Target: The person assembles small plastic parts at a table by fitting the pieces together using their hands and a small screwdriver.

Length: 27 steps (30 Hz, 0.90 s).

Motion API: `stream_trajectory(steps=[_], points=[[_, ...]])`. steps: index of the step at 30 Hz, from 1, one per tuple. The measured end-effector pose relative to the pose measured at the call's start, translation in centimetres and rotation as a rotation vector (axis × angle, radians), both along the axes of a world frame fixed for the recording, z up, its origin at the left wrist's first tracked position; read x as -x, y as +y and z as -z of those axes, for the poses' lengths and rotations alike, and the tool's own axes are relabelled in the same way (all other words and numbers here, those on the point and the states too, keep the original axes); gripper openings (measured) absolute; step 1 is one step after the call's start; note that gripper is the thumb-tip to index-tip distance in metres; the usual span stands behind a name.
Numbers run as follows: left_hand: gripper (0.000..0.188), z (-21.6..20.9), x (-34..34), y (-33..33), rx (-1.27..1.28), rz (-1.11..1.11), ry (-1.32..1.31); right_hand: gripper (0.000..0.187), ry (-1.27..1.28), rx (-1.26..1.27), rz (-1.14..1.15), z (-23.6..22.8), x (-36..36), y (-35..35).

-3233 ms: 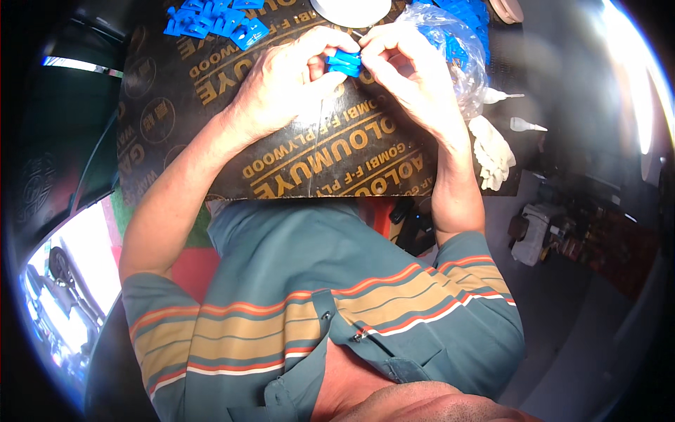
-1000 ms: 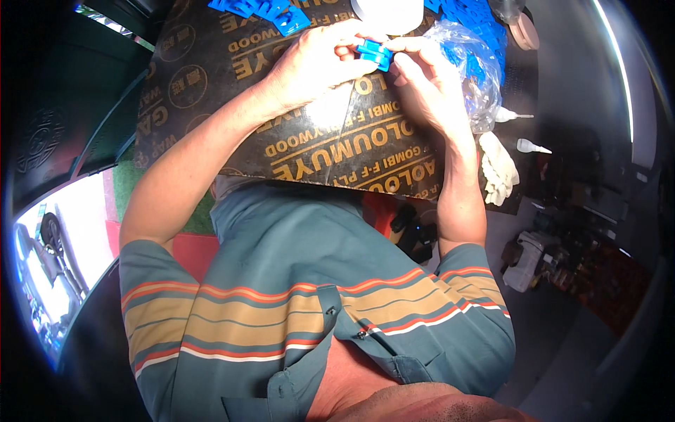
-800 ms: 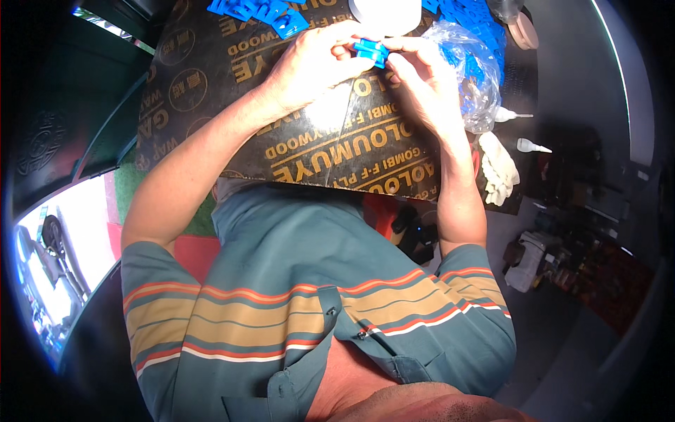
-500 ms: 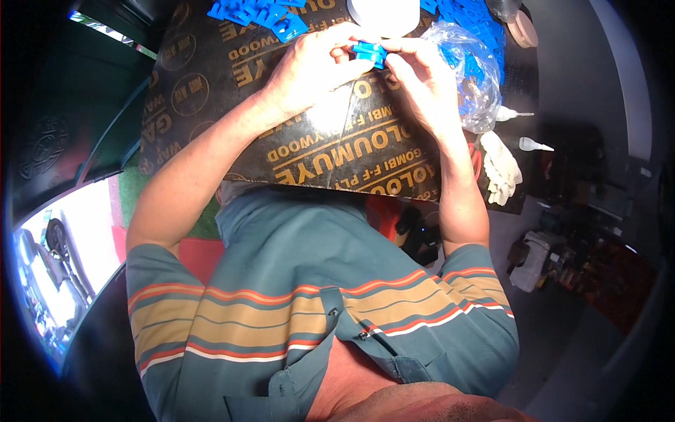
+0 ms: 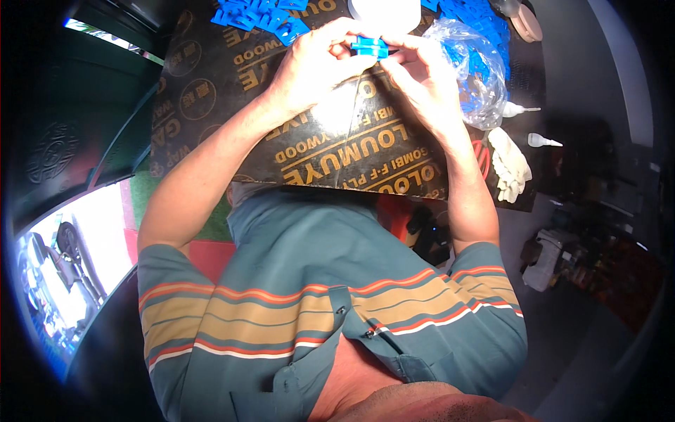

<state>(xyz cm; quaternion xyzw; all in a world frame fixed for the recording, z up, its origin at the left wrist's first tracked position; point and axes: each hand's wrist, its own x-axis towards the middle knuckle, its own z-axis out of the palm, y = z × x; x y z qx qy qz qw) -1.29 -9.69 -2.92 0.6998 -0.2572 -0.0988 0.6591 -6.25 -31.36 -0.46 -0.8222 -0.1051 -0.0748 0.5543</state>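
Between both hands, just above the dark printed plywood board (image 5: pixel 260 151), is a small blue plastic part (image 5: pixel 370 48). My left hand (image 5: pixel 316 60) pinches its left end with thumb and fingers. On its right end, the thumb and fingers of my right hand (image 5: pixel 423 77) are closed. Whether it is one piece or two joined pieces I cannot tell. Similar blue plastic parts (image 5: pixel 256 15) lie in a loose pile beyond my left hand. A round white lid or container (image 5: pixel 387 14) stands just beyond the held part.
A clear plastic bag (image 5: pixel 481 88) with blue parts lies right of my right hand, by a larger blue heap (image 5: pixel 485 28). Two white nozzle-tipped pieces (image 5: pixel 519 110), white gloves (image 5: pixel 510 165) and red-handled tool (image 5: pixel 481 156) sit along the board's right side.
The blue part has turned slightly in my fingers and now lies more level. Both hands keep their grip. The whole view has shifted a little to the right.
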Motion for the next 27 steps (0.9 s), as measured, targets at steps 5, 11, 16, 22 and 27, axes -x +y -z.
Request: stream_trajectory(steps=[5,11,16,22,27], points=[[0.037,0.3,-0.2,-0.3,0.003,-0.003,-0.013,0.035,-0.056,0.002,-0.002,0.3,-0.1,-0.1],[0.037,-0.7,0.1,0.0,-0.03,-0.013,0.011,0.035,-0.038,-0.026,0.032,-0.1,0.1,0.6],[0.038,-0.7,0.1,-0.1,0.009,-0.014,0.002,0.036,0.056,-0.244,-0.009,0.2,-0.2,0.2],[0.038,-0.2,0.1,-0.3,0.095,0.004,-0.04,0.036,0.16,-0.331,-0.013,-0.2,-0.3,0.0],[0.038,-0.4,0.1,-0.1,0.091,-0.005,-0.046,0.036,0.209,-0.402,-0.024,0.2,-0.5,-0.3]])
